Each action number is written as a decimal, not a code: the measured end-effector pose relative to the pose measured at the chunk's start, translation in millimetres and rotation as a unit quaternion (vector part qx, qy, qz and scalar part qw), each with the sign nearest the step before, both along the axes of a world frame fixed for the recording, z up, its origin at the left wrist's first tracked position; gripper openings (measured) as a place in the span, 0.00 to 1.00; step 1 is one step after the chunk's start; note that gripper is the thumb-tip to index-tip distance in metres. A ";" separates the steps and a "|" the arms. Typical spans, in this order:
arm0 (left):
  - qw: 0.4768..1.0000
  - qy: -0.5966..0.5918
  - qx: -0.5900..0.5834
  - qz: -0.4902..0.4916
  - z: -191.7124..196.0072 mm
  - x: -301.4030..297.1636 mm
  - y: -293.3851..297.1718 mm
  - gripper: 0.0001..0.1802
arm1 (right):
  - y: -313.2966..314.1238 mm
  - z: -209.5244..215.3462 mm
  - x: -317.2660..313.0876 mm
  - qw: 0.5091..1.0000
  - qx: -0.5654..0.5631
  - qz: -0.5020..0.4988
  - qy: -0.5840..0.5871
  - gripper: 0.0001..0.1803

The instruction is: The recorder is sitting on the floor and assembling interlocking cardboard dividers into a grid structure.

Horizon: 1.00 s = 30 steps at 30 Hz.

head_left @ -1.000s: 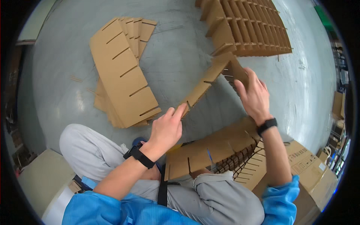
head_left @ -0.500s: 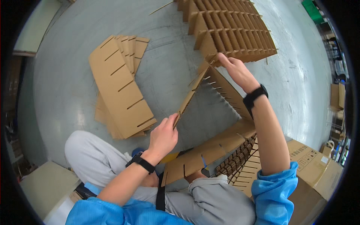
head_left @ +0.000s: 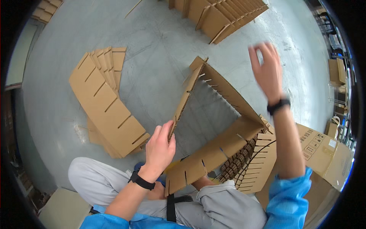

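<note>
Cardboard strips with cut slots stand joined on the grey floor point(head_left: 152, 49) in front of the seated person, whose left hand point(head_left: 159, 149) grips the near end of one upright slotted strip point(head_left: 187, 95). The right hand point(head_left: 267, 70) hangs open in the air, fingers spread, touching nothing, above the far strip point(head_left: 228, 91). A stack of flat slotted strips point(head_left: 105, 105) lies to the left, and a closed carton point(head_left: 324, 149) sits at the right.
</note>
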<state>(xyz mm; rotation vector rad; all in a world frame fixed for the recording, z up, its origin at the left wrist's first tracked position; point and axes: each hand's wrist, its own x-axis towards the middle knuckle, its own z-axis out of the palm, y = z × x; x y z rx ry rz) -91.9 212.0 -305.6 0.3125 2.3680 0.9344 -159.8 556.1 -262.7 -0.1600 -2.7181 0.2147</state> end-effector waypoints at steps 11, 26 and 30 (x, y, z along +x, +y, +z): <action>0.995 0.067 0.059 -0.036 -0.7 -1.2 0.8 0.17 | -138.8 -5.7 252.8 0.869 -0.322 -0.130 -0.353 0.18; 0.985 0.145 0.026 0.089 -48.9 -10.8 -18.9 0.17 | -128.7 19.0 188.9 0.937 -0.213 -0.232 -0.148 0.28; 0.990 0.058 0.102 0.079 -33.6 -27.2 -19.1 0.15 | -130.5 -20.6 223.0 0.898 -0.255 -0.252 -0.254 0.28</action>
